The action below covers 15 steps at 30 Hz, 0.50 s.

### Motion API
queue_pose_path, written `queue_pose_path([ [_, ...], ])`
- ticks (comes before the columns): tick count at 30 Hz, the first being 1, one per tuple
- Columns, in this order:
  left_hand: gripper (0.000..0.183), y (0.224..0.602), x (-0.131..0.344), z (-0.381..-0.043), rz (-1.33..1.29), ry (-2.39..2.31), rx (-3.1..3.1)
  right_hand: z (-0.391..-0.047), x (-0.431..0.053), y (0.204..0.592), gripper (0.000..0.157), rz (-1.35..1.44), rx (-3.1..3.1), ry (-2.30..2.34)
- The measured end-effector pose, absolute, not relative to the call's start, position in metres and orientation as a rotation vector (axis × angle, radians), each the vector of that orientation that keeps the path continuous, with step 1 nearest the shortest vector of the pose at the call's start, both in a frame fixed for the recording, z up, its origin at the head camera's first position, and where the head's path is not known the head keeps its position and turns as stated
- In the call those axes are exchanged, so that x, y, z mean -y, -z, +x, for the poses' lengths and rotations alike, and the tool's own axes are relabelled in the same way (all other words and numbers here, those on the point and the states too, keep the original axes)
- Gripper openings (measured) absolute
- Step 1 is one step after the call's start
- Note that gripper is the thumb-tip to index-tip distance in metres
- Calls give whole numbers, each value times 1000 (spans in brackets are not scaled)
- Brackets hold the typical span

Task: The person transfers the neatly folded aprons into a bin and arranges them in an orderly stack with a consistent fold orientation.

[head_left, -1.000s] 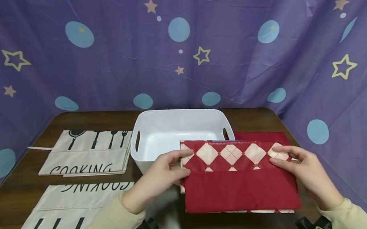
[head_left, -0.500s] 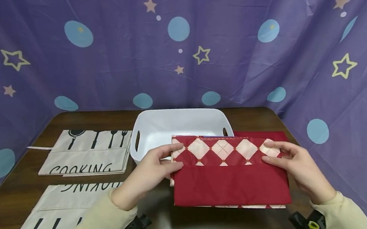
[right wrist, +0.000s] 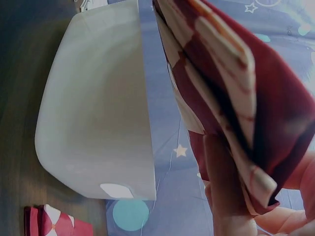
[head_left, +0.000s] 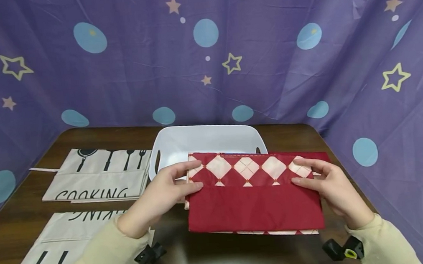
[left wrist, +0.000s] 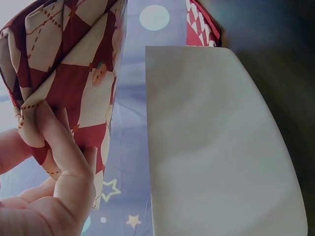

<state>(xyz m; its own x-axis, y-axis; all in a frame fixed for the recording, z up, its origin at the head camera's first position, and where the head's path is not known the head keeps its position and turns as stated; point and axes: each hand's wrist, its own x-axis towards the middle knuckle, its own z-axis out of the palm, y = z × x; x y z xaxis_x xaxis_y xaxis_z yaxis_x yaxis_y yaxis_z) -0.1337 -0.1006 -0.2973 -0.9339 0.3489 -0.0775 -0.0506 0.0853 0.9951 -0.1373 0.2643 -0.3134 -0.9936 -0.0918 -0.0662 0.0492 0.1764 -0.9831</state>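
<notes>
A folded red apron with a band of cream diamonds hangs in front of the white basket, covering its near side in the head view. My left hand pinches its left edge, thumb on the front. The right hand pinches the right edge near the top. In the left wrist view the apron's patterned back shows a small button, with the left hand at its lower corner. Folded layers fill the right wrist view above the right hand.
Two folded cream aprons with black utensil prints lie at the left: the far one reads COOKING, the near one is partly behind my left sleeve. Another folded red cloth lies right of the basket. A purple curtain hangs behind the table.
Both hands have carried the folded red apron leftward and slightly up in the head view, so it covers more of the basket's front. The grip looks the same.
</notes>
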Motion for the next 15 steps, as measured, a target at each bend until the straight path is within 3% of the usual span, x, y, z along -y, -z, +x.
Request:
queue_pose_path([
  [5,58,297,106,-135,284,-1920,-2095,-140,-258,310,63,-42,-2325,1903],
  [15,60,291,116,-138,260,-1927,-2092,-146,-246,304,66,-26,-2357,1848],
])
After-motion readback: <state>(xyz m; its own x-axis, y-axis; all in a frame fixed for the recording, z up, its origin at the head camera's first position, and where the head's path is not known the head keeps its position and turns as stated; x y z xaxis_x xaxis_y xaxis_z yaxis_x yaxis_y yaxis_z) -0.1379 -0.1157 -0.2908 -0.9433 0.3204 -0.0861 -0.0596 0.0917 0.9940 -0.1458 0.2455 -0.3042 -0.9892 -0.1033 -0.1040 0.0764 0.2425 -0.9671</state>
